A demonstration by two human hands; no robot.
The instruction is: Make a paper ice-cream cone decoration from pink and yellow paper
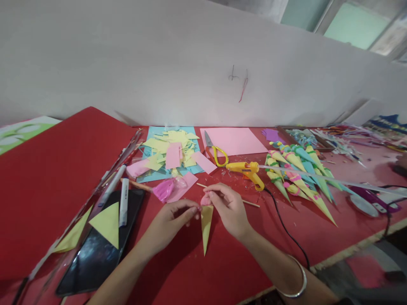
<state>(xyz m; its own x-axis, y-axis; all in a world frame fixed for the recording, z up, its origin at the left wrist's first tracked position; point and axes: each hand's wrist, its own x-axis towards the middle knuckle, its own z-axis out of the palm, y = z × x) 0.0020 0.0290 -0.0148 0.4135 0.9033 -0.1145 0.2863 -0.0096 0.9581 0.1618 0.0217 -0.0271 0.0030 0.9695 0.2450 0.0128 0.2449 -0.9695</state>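
Observation:
A yellow paper cone (pixel 206 228) points down towards me, with soft pink clay (pixel 206 200) at its wide top end. My right hand (pixel 229 207) closes its thumb and fingers on the pink clay from the right. My left hand (pixel 178 217) pinches at the left edge of the cone's top, with a little pink between the fingertips; that piece is mostly hidden. A thin wooden stick (pixel 251 203) lies behind my right hand. Left of the hands is a clear packet of bright pink clay (pixel 163 190).
A yellow glue gun (pixel 246 168) with a trailing black cord and scissors (pixel 219 156) lie behind the hands. Finished cones (pixel 295 165) are heaped to the right. Paper scraps (pixel 173 146), a marker (pixel 124 202), yellow paper and a dark phone-like slab (pixel 95 258) are to the left.

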